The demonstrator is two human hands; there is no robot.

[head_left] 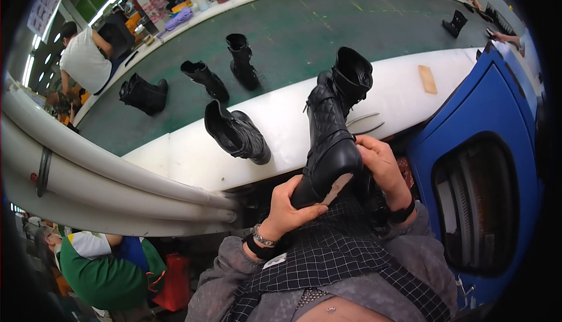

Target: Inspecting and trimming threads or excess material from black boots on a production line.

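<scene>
A black quilted ankle boot (323, 120) is tilted between my hands, its toe toward me and a pale strip showing along the edge of the sole. My left hand (288, 208) grips the toe end from the left, thumb along the sole. On the other side my right hand (381, 165) has its fingers closed against the boot; its fingertips are partly hidden. Just behind, a second black boot (353, 79) stands on the white ledge (293, 104), partly covered by the held one. Another black boot (239, 133) is on the ledge to the left.
Metal pincers (366, 125) and a tan block (427, 79) lie on the ledge. Several boots, including one boot (241, 62), stand on the green belt (293, 35). A blue machine (474, 152) is at right, pale pipes (117, 170) at left. Other people work nearby.
</scene>
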